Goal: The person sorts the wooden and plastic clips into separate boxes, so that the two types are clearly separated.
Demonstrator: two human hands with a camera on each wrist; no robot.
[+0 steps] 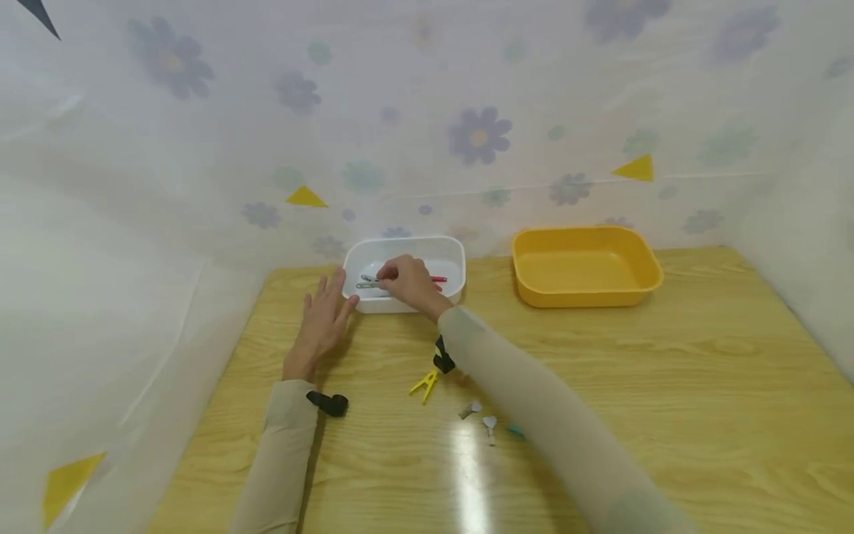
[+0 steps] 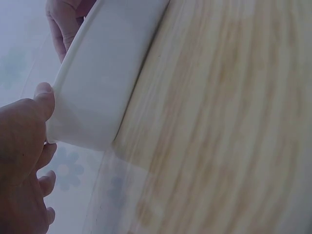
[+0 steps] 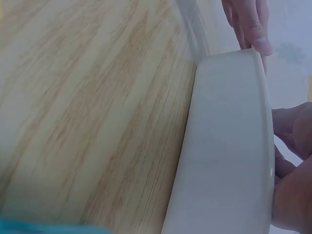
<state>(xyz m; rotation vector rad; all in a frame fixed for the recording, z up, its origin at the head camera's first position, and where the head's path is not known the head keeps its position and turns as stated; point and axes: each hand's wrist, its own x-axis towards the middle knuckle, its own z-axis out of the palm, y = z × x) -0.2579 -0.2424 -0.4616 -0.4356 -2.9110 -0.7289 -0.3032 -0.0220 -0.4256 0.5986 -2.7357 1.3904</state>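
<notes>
A white plastic tray (image 1: 405, 305) stands at the back left, holding slim silver-coloured pieces (image 1: 367, 285) and red pieces (image 1: 438, 279); their kind is too small to tell. My right hand (image 1: 408, 282) reaches over its near rim, thumb and forefinger pinched together on the end of one silver piece. In the right wrist view the tray wall (image 3: 224, 141) hides those fingertips. At the tray's left end, my left hand (image 1: 323, 319) has spread fingers touching the rim and corner. The left thumb (image 2: 45, 100) lies against the rim in the left wrist view.
A yellow tray (image 1: 580, 299) stands at the back right. Nearer on the wooden table (image 1: 700, 415) lie a yellow clothespin (image 1: 425, 384), a small clip with a pale top (image 1: 470, 409), a similar clip (image 1: 490, 428) and a teal piece (image 1: 516, 429), partly behind the right sleeve.
</notes>
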